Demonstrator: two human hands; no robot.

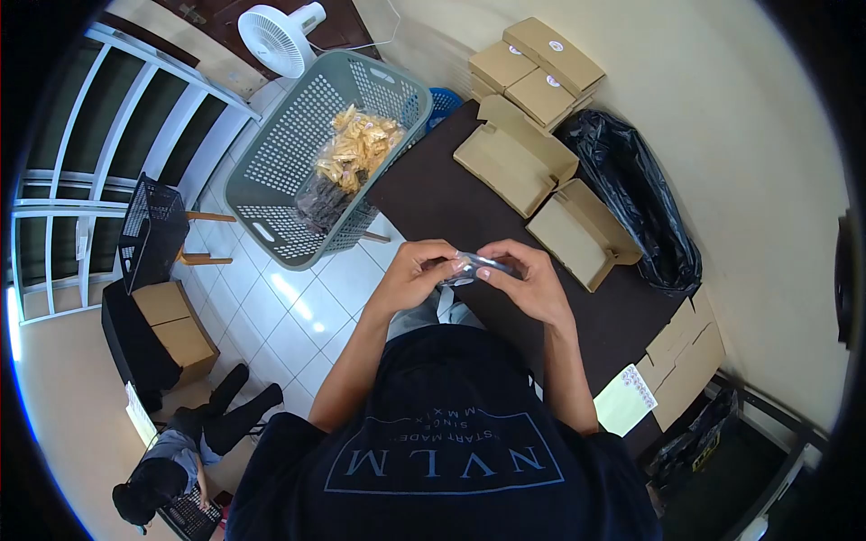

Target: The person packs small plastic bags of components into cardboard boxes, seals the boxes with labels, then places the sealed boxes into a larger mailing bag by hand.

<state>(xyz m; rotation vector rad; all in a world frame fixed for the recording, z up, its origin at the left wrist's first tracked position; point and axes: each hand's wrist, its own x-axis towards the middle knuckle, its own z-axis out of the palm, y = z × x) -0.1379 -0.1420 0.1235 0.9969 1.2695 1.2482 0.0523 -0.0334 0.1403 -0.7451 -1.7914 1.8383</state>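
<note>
Between my two hands, in front of my chest, is a small clear plastic packet [466,267] with something dark inside; its contents are too small to name. My left hand [424,269] pinches one end with thumb and fingers. The other end is gripped by my right hand [523,275], thumb on top. Beyond my hands, to the left, stands a large grey-green plastic basket [271,117] holding bagged yellowish pieces [361,149] and darker packets [320,203]. Right of my hands, two open cardboard boxes [514,162] [577,234] rest on the dark table [424,180].
Closed cardboard boxes [541,68] are stacked at the table's far end, beside a black plastic bag [631,198]. A notepad [625,401] lies near flat cardboard [686,361]. A white fan [275,41] stands behind the basket. Another person [171,469] sits at lower left.
</note>
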